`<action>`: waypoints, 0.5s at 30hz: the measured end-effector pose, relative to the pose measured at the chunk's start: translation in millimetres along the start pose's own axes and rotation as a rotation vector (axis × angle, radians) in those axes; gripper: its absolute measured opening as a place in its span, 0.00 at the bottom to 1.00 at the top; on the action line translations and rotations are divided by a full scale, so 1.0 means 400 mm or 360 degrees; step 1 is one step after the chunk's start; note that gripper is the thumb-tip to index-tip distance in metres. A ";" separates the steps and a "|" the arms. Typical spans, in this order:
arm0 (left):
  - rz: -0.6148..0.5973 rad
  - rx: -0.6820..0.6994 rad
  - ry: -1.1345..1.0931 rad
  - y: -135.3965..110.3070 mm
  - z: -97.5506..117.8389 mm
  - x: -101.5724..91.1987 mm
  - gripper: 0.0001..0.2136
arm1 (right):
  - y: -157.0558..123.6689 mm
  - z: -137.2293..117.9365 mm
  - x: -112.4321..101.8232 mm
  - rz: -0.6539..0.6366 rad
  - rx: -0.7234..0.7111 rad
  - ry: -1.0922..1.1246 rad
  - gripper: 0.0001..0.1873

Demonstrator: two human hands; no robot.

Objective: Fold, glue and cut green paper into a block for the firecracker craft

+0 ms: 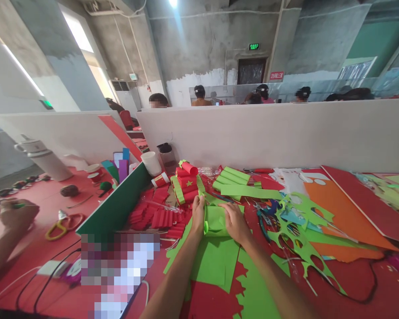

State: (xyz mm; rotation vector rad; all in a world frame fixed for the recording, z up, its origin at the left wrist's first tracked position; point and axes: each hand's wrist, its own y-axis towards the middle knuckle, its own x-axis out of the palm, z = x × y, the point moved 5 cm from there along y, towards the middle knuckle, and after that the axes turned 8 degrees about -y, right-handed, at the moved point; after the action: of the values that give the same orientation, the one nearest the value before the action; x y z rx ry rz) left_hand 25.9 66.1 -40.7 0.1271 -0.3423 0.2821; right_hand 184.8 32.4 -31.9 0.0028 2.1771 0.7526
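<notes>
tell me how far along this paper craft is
Done: a red-and-green paper model stands behind the hands, with rolled green tubes beside it. In hand: left hand and right hand grip a folded green piece. Probably left: flat green sheets under the wrists lie unfolded.

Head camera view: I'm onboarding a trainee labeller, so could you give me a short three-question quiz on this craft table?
1. True or false: the left hand and right hand both touch the folded green paper.
2. Which colour is the star on the red paper model behind the hands? A yellow, B blue, C white.
3. Fill in: the scissors lie to the ___ of the green divider board.
Key: 1 true; 2 A; 3 left.
</notes>
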 end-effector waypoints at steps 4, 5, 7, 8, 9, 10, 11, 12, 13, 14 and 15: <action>-0.0017 0.0014 0.0029 0.009 -0.003 0.004 0.21 | 0.000 0.000 0.002 0.0011 0.0004 -0.0003 0.24; -0.0022 0.0017 0.0034 0.013 -0.003 0.006 0.21 | 0.000 0.000 0.002 0.0011 0.0003 -0.0004 0.24; -0.0029 0.0009 0.0043 0.021 -0.005 0.010 0.21 | 0.000 0.000 0.003 0.0002 0.0000 -0.0004 0.23; -0.0031 -0.0001 0.0049 0.026 -0.006 0.012 0.19 | 0.000 0.000 0.003 -0.0003 0.0001 -0.0003 0.23; -0.0031 -0.0014 0.0055 0.031 -0.008 0.013 0.18 | 0.000 0.001 0.004 -0.0006 0.0004 -0.0002 0.23; -0.0028 -0.0027 0.0061 0.036 -0.009 0.013 0.16 | 0.001 0.002 0.004 -0.0006 0.0009 -0.0002 0.23; -0.0021 -0.0040 0.0065 0.041 -0.011 0.012 0.15 | 0.001 0.003 0.003 -0.0003 0.0018 -0.0003 0.23; -0.0011 -0.0051 0.0067 0.045 -0.012 0.010 0.14 | 0.002 0.003 0.003 -0.0002 0.0025 -0.0006 0.23; 0.0000 -0.0061 0.0068 0.049 -0.014 0.007 0.13 | 0.002 0.003 0.003 -0.0005 0.0029 -0.0008 0.22; 0.0010 -0.0071 0.0069 0.052 -0.015 0.004 0.12 | 0.002 0.002 0.003 -0.0008 0.0029 -0.0009 0.22; 0.0017 -0.0081 0.0069 0.055 -0.017 0.002 0.11 | 0.002 0.000 0.002 -0.0013 0.0027 -0.0008 0.22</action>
State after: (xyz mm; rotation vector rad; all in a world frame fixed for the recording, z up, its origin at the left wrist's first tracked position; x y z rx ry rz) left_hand 22.5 88.6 -45.1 0.0691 -0.3072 0.2862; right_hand 184.0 33.3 -32.1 0.0046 2.1771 0.7289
